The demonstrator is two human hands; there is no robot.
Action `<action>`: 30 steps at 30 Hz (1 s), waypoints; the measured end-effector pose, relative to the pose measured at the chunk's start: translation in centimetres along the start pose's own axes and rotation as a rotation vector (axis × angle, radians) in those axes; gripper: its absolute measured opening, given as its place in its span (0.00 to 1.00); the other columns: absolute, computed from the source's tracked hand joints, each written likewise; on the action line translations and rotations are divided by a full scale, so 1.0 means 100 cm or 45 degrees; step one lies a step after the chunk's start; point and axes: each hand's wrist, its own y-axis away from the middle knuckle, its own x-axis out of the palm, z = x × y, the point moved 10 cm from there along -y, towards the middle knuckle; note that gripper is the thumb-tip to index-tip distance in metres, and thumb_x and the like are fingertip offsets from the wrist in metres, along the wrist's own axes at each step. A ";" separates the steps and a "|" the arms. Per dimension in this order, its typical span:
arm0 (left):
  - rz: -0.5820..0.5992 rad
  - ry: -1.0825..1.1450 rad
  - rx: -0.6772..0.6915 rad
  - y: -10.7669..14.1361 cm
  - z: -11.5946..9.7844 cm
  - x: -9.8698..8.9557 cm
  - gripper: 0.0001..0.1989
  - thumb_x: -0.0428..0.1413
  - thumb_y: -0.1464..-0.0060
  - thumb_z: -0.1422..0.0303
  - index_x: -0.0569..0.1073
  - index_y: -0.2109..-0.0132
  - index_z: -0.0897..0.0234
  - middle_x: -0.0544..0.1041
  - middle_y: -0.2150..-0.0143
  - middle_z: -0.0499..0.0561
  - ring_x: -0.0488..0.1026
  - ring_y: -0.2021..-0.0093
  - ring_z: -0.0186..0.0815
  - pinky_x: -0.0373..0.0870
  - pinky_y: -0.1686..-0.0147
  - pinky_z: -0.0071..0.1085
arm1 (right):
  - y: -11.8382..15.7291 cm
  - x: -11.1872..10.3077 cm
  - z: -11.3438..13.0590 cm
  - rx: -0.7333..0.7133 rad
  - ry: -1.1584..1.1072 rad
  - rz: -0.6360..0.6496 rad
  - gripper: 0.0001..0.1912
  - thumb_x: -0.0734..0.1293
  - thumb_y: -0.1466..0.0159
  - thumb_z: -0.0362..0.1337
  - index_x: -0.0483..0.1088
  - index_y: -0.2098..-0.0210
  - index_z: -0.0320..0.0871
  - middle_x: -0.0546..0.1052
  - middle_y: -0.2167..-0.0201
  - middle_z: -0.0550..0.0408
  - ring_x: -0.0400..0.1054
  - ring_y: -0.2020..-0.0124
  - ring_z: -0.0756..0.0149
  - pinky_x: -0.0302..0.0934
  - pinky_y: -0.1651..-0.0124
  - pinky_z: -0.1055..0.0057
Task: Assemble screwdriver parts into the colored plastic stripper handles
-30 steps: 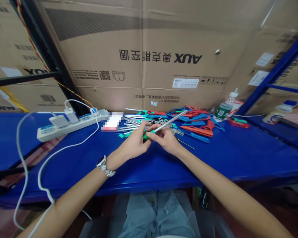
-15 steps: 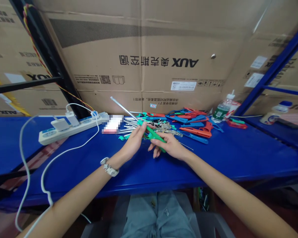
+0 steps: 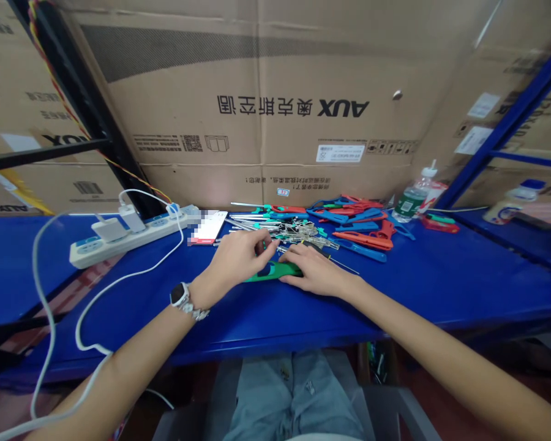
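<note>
My right hand (image 3: 314, 269) is closed around one end of a green lighter handle (image 3: 275, 271), which lies low over the blue table. Thumb and fingers sit on either side of it. Beside those fingers is a screwdriver (image 3: 319, 249) with a black and yellow handle, partly hidden by the hand. My left hand (image 3: 239, 257) is just above the handle's other end, thumb and fingertips pinched together. Whatever is between them is too small to make out. Behind both hands lies a pile of metal lighter tubes and small metal parts (image 3: 298, 231).
Red and blue lighter casings (image 3: 362, 223) are heaped at the back right, near a bottle with a green label (image 3: 411, 199). A power strip (image 3: 119, 239) with chargers and white cables stands left, beside a white card (image 3: 209, 226). Cardboard (image 3: 294, 61) walls the back.
The green handle has come down to the table and no longer shows its metal tube. A similar tube now lies across the back of the pile. My left hand has moved slightly left and lower.
</note>
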 end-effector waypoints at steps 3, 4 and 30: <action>0.039 -0.018 0.015 -0.019 -0.001 0.012 0.17 0.52 0.36 0.58 0.71 0.71 0.61 0.74 0.78 0.47 0.67 0.77 0.33 0.52 0.74 0.32 | 0.003 -0.007 -0.009 0.019 -0.032 -0.060 0.18 0.71 0.32 0.44 0.73 0.46 0.43 0.75 0.51 0.44 0.67 0.46 0.49 0.61 0.42 0.49; 0.051 -0.012 0.030 -0.023 -0.002 0.016 0.16 0.52 0.35 0.59 0.72 0.70 0.61 0.74 0.78 0.47 0.67 0.77 0.34 0.52 0.74 0.32 | 0.007 -0.013 -0.014 0.028 -0.054 -0.113 0.18 0.70 0.32 0.44 0.73 0.46 0.44 0.75 0.51 0.44 0.67 0.46 0.50 0.61 0.42 0.50; -0.039 0.391 0.022 -0.011 0.047 0.003 0.14 0.54 0.38 0.59 0.75 0.66 0.63 0.70 0.78 0.45 0.65 0.77 0.30 0.59 0.74 0.28 | -0.040 -0.041 -0.066 0.448 -1.214 -0.498 0.19 0.72 0.40 0.46 0.57 0.63 0.49 0.77 0.75 0.59 0.63 0.85 0.69 0.53 0.81 0.71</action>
